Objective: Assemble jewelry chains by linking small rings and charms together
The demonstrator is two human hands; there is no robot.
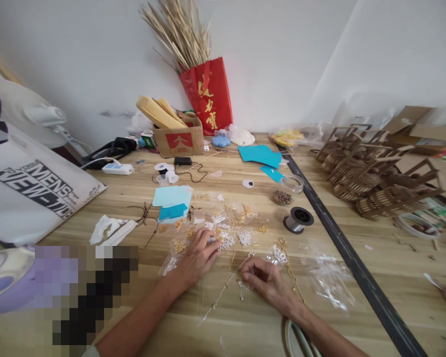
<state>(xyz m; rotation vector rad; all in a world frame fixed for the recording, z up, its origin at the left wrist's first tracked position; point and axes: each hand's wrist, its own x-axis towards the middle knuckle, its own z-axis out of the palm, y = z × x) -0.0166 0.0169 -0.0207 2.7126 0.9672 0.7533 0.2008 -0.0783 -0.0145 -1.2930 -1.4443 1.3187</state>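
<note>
My left hand (199, 252) rests over small plastic bags of jewellery findings, its fingers spread and bent down beside a heap of silver pieces (227, 242). What its fingertips touch is partly hidden. Thumb and forefinger of my right hand (263, 281) are brought together; anything between them is too small to make out. A silver chain (223, 292) runs diagonally on the table to the left of that hand, and a short silver chain piece (241, 291) lies just under its fingers. To its right lies a gold chain (290, 270), near a bag of silver rings (278, 255).
Beyond the hands lie gold findings (247, 210) and blue cards (173, 212). A wire spool (298, 220) and a dish of beads (283, 197) stand to the right, before woven baskets (371, 183). Pliers-like handles (295, 342) show at the bottom edge. Empty plastic bags (330, 280) lie right.
</note>
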